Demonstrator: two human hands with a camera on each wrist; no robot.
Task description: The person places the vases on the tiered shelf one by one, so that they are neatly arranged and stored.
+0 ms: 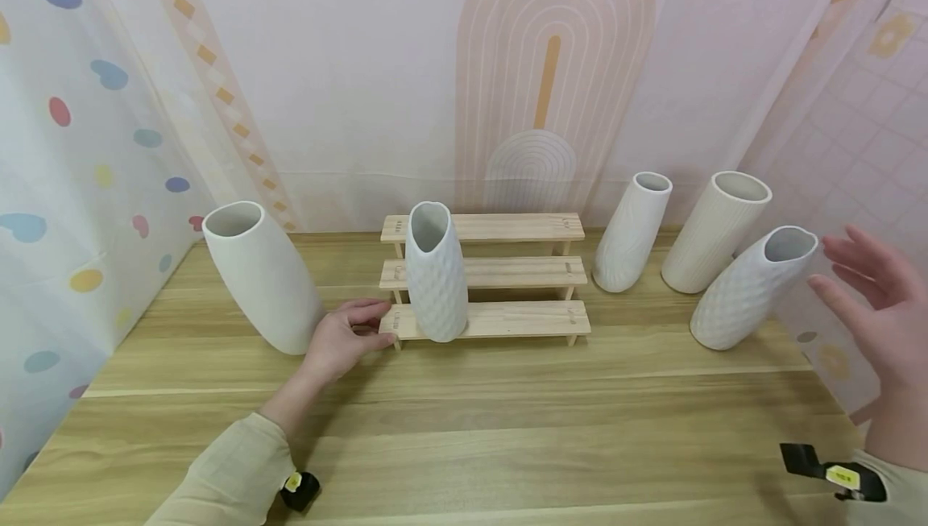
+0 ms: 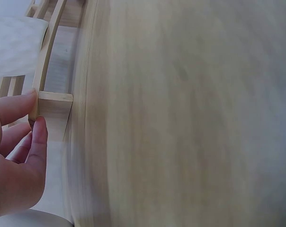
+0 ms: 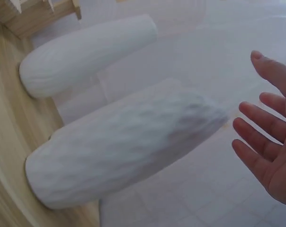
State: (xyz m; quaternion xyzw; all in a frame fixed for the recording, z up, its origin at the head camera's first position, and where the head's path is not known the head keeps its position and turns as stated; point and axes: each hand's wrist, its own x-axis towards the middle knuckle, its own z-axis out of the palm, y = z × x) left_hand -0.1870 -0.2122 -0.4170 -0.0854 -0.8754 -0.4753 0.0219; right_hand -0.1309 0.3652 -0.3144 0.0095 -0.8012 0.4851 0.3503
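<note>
The table (image 1: 551,429) stretches before the stand (image 1: 518,319), near-left corner pinched by the left hand (image 1: 344,341); right hand (image 1: 884,300), fingers spread, empty, beside the right-edge vase (image 1: 747,296).

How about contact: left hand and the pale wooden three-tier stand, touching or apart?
Touching. The left wrist view shows it: the left hand pinches one end of the stand between thumb and fingers.

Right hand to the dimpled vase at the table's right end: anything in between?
Nothing visible. Head and right wrist views show only open space between the right hand and the dimpled white vase. The ribbed cylindrical vase stands behind and left of it, out of that path.
</note>
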